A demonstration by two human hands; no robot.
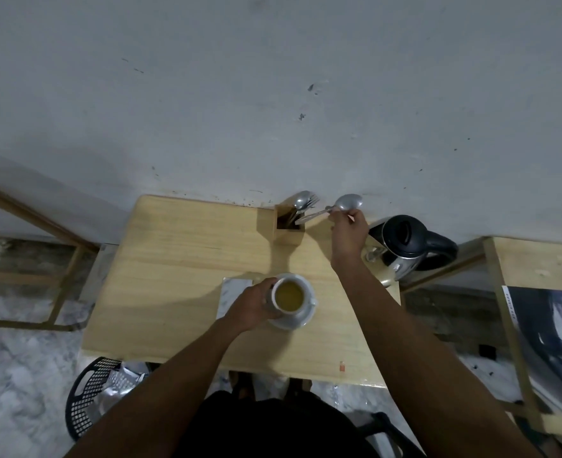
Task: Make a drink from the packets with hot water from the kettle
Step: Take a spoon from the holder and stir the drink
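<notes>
Both forearms reach out over the wooden surface [180, 259]. Left hand [251, 307] wraps the side of a white cup [289, 297] of yellowish drink, upright on its saucer [293, 320] near the middle. Right hand [349, 236] pinches a spoon [334, 208] by its neck, fingers clamped; its long axis runs nearly level, bowl pointing right, handle end pointing left over the wooden holder [288, 226]. Just right of that hand stands the kettle [402, 249], lid shut.
</notes>
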